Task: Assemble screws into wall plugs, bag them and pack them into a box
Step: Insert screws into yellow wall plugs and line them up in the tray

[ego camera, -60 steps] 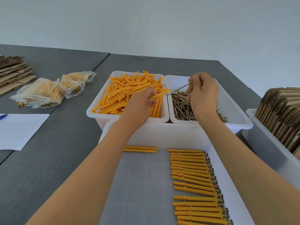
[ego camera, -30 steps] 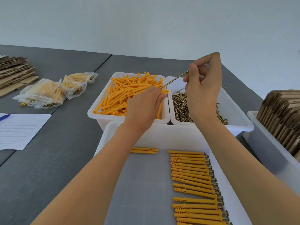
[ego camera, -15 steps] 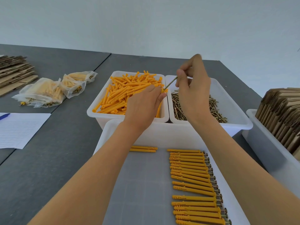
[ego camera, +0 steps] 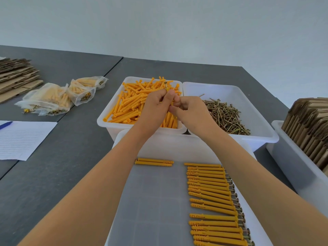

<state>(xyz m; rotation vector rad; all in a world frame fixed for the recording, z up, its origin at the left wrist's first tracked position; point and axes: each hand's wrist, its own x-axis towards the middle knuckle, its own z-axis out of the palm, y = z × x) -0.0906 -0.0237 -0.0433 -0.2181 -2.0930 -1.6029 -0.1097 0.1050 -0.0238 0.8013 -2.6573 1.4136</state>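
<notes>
Nearest the camera, a shallow translucent white plastic tray (ego camera: 152,206) holds a neat column of orange plastic wall plugs with screws already in them (ego camera: 213,201) along its right side, screw heads pointing right, while two bare orange plugs (ego camera: 154,161) lie side by side at its far left end. Both forearms reach over this tray and meet above the bins behind it. Further out, the left hand (ego camera: 154,109) has its fingers curled round one orange wall plug (ego camera: 171,103) held nearly upright, and the right hand (ego camera: 188,110) pinches the same plug from the right, fingertips of both hands touching; a brass-coloured screw head (ego camera: 166,84) sticks up just above the left fingers. Beneath the hands sits a white plastic bin heaped with loose orange wall plugs (ego camera: 131,103), and touching it on the right a matching white bin with a pile of brass-coloured screws (ego camera: 225,114). Off to the right, a white tub holds upright flattened brown cardboard boxes (ego camera: 308,125). Left on the dark grey table (ego camera: 62,157) lie a lined sheet of paper (ego camera: 23,139), then clear plastic bags filled with plugs and screws (ego camera: 53,98), and farthest a stack of flat cardboard (ego camera: 16,75).
</notes>
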